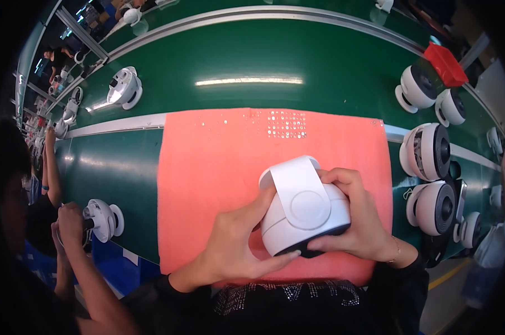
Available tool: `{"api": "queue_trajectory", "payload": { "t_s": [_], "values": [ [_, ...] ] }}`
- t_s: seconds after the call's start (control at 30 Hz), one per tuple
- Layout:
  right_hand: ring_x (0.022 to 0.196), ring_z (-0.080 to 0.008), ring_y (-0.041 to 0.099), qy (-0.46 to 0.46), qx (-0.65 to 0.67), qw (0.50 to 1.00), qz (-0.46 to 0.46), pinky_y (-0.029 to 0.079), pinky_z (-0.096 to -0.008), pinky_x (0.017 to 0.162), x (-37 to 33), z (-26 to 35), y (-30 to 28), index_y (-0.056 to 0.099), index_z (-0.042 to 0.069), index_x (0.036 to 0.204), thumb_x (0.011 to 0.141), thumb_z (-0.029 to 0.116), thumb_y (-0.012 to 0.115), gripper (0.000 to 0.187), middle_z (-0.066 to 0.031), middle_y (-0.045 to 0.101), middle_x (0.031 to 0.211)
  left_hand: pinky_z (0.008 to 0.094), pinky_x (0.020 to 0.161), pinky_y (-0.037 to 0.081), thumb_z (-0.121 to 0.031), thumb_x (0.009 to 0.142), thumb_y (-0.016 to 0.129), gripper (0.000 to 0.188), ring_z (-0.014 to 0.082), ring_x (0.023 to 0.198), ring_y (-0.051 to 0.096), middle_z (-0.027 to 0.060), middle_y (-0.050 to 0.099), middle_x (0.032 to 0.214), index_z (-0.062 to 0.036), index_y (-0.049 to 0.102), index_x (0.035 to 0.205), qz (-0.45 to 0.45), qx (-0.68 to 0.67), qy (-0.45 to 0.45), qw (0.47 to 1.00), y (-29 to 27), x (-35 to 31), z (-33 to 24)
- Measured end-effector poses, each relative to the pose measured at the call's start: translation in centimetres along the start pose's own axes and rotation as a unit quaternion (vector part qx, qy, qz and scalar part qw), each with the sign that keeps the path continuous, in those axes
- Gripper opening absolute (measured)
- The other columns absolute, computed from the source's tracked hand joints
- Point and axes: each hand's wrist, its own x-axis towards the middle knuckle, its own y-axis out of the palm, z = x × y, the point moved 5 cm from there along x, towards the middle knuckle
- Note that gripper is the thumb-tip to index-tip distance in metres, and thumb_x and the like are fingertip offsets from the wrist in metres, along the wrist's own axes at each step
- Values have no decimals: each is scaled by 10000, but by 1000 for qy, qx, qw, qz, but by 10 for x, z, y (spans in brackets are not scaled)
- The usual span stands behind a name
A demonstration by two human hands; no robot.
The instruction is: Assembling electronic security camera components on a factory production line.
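Note:
Over the pink foam sheet (207,167) I hold a white, round-bodied device (309,209) between both hands. A broad white bracket with a round pivot cap lies across its side. A dark band shows along its lower edge, and most of that face is hidden. My left hand (233,235) grips the left side, its thumb up near the bracket and its fingers under the lower edge. My right hand (359,224) clasps the right side, with fingers curled over the top and the thumb on the dark lower edge.
Similar white devices with dark round fronts (431,209) stand at the right, near a red bin (445,64). An open white housing (124,88) sits on the green belt (235,56). At left, a co-worker's hands (71,223) work at another white housing (103,219).

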Motion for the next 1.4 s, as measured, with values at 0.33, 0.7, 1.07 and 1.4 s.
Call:
{"api": "queue_trajectory", "payload": {
  "t_s": [0.33,0.7,1.07,1.4],
  "values": [
    [813,-281,631,-105,-7,990,-90,498,-336,701,41,45,-36,456,5,996,546,398,807,692,-171,600,873,332,689,533,-231,587,763,835,249,830,640,180,625,920,105,374,1244,-85,47,59,994,-33,24,-42],
    [867,-284,608,-58,-90,993,-58,452,-309,767,42,56,-42,376,37,1053,449,347,855,831,-175,608,857,303,657,529,-218,580,759,754,218,736,647,172,624,866,92,440,1189,-86,93,91,988,-24,26,-49],
    [1144,-270,443,38,204,975,-76,404,-377,923,45,22,-41,182,34,1326,690,210,738,863,-183,401,1239,323,891,424,-164,767,618,492,178,1037,525,115,539,1119,17,455,1195,-66,-405,-50,911,-30,63,9],
    [1105,-358,467,-163,-46,956,-241,441,-400,869,74,58,-26,219,84,1326,569,114,770,936,-216,409,1226,362,883,398,-586,810,383,674,232,1097,461,105,481,1176,-22,447,1173,-349,-545,-33,762,-51,112,4]
  ]
}}
